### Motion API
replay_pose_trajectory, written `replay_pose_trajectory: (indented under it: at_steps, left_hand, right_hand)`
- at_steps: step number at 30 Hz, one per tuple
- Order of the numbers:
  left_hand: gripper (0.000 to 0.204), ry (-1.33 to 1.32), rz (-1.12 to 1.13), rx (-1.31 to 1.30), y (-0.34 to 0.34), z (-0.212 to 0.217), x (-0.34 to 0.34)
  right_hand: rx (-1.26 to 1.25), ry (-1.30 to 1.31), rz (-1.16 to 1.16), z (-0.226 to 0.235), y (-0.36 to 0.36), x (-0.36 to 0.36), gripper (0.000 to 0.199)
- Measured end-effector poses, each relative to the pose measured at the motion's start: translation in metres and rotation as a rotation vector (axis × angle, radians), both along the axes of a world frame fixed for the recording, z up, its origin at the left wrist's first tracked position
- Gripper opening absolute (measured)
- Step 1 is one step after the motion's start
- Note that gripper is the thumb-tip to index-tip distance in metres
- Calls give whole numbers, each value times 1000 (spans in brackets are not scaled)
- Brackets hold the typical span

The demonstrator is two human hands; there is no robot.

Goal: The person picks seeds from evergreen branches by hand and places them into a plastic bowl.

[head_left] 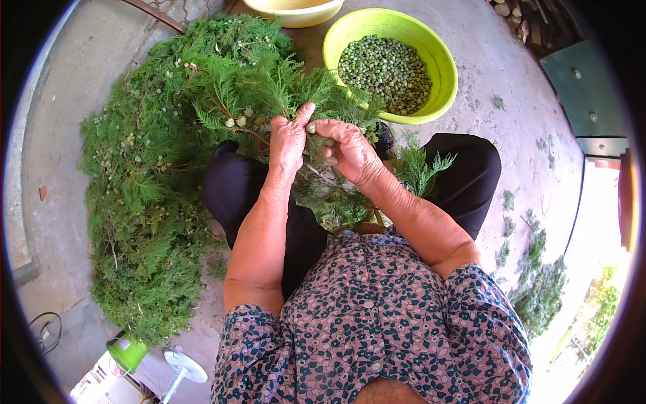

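My left hand (287,143) is closed around a leafy conifer branch (232,91), its thumb pointing up and away from me. Beside it, my right hand (351,153) has its thumb and forefinger pinched at a small pale green cone (311,128). Whether that cone is still attached to the twig cannot be made out. Just beyond my hands stands a lime-green basin (441,74), holding many small round green cones (383,74). More cones hang among the feathery green sprays of the branch. Both hands are above my lap, between my knees.
A large heap of cut conifer branches (145,202) spreads along my left. A pale yellow basin (293,15) sits at the far edge. Loose sprigs (538,286) lie on the concrete floor at right. A green bucket (128,353) and a white fan (185,367) are at lower left.
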State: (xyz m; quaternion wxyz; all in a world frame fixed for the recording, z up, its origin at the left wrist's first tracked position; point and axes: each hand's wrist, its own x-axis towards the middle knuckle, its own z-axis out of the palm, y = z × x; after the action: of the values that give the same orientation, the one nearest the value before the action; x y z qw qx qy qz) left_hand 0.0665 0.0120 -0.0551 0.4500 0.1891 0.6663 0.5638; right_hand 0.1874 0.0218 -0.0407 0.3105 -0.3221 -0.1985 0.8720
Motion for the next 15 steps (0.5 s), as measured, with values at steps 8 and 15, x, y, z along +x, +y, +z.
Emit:
replay_pose_trajectory:
  at_steps: [8,15]
  left_hand:
    - [78,-90,23,-101,-3,8,-9]
    - [59,-315,-68,96,-7,10,-20]
  right_hand:
    - [49,18,-24,17,18,19,12]
    - [-175,343,-782,50,106,75,46]
